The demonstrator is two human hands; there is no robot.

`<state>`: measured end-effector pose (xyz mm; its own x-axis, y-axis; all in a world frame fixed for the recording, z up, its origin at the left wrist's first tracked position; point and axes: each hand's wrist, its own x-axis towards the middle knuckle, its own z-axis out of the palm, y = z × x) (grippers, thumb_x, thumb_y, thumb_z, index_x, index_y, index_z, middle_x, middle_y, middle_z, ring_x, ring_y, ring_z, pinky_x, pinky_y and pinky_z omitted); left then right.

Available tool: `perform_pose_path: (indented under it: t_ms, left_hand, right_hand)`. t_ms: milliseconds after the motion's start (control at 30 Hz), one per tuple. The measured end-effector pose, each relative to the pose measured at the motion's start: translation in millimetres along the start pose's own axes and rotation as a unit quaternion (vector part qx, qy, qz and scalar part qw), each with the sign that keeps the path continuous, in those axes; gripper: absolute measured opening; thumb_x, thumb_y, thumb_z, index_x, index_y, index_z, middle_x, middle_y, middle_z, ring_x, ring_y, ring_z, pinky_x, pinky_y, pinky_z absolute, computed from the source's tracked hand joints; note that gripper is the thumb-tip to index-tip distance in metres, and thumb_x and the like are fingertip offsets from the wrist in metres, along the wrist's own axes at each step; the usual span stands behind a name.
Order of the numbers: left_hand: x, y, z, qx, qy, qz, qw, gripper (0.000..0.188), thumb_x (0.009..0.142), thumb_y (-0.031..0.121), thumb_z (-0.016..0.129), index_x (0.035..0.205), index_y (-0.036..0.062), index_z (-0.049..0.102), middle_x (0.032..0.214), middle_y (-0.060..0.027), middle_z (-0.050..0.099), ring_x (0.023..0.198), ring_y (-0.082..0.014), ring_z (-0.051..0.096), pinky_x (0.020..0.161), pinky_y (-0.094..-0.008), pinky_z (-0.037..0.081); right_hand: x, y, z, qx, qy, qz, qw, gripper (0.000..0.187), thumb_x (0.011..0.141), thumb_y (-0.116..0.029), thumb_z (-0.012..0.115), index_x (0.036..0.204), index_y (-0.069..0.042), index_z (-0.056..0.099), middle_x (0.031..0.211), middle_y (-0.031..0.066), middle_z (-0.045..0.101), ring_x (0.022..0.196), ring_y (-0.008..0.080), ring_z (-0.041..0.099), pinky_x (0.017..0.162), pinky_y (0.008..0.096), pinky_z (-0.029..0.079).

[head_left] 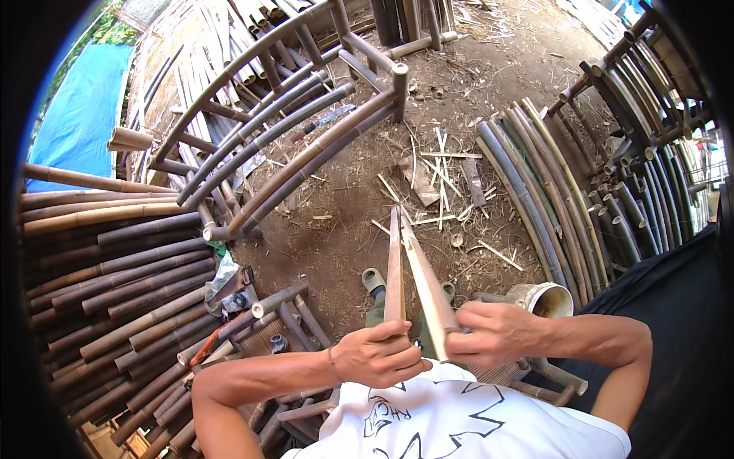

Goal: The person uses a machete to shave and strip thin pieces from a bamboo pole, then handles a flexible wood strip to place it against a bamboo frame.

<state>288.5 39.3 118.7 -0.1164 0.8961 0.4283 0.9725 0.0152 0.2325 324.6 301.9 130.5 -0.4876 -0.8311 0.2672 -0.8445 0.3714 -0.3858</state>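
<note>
A bamboo length split into two strips spreads from its far tip toward me in a narrow V. Around the near end of the left bamboo strip point(394, 279) my left hand point(376, 354) is closed. My right hand point(493, 334) grips the near end of the right bamboo strip point(427, 287), whose pale inner face shows. The strips meet or cross at the far end; whether they are still joined there I cannot tell. Both hands are close to my body, level with each other. Thin pale slivers point(441, 172) lie scattered on the dirt floor point(329, 252) beyond the tip.
An unfinished bamboo frame point(336, 141) stands ahead on the left. Stacked dark bamboo poles point(122, 291) fill the left side. More long poles point(527, 183) lie to the right, near a white bucket point(552, 300). A blue tarp point(80, 115) is at the far left.
</note>
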Motion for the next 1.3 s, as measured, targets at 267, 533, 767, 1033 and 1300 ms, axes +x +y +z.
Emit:
perform_pose_path:
  t_ms: [267,533,767,1033,1300]
  left_hand:
    - [-24.2,-1.1,6.7,0.092,0.111,-0.058,0.988,0.023,0.084,0.026,0.074,0.065,0.0202,0.062,0.052,0.0079,0.034,0.049,-0.0087,0.042,0.084,-0.0324,0.044]
    - [-13.4,-5.4,-4.1,0.108,0.092,-0.123,0.982,0.03,0.084,0.011,0.069,0.059,0.0149,0.054,0.051,0.0048,0.036,0.049,-0.009,0.044,0.095,-0.0377,0.047]
    - [15.6,-43.1,-36.9,0.137,0.01,-0.176,0.975,0.022,0.077,0.019,0.078,0.083,0.0089,0.059,0.076,-0.0052,0.056,0.074,-0.0233,0.056,0.08,-0.0378,0.048]
    - [-39.7,-96.3,-62.6,0.143,0.097,-0.291,0.941,0.035,0.071,0.024,0.086,0.088,0.0066,0.061,0.086,-0.0066,0.058,0.09,-0.0251,0.059,0.076,-0.0375,0.052]
    - [-170.3,-203.5,-80.4,-0.155,0.506,-0.432,0.73,0.026,0.081,0.022,0.082,0.082,0.0073,0.06,0.09,-0.0043,0.057,0.091,-0.014,0.054,0.076,-0.0286,0.047]
  right_hand:
    - [-43.8,4.0,-9.0,-0.035,0.032,-0.009,0.999,0.014,0.064,-0.017,0.066,0.075,-0.011,0.06,0.081,0.001,0.042,0.075,0.0167,0.052,0.065,0.0269,0.047]
    - [-86.7,22.3,-21.5,-0.134,0.051,0.08,0.986,0.014,0.076,-0.014,0.073,0.082,-0.01,0.061,0.086,0.0015,0.056,0.081,0.0164,0.059,0.067,0.027,0.055]
    - [-68.9,34.6,-56.4,-0.15,0.194,0.169,0.955,0.022,0.079,-0.015,0.075,0.082,-0.008,0.054,0.081,0.0053,0.054,0.068,0.024,0.059,0.057,0.0349,0.05]
    - [-22.7,47.9,-25.8,-0.165,0.229,0.216,0.935,0.024,0.078,-0.016,0.078,0.081,-0.008,0.055,0.082,0.0062,0.057,0.068,0.0218,0.063,0.056,0.0354,0.052]
    - [60.6,105.4,-50.6,-0.244,0.232,0.364,0.868,0.022,0.087,-0.02,0.072,0.088,-0.005,0.057,0.087,0.0103,0.057,0.072,0.0283,0.062,0.059,0.0379,0.053]
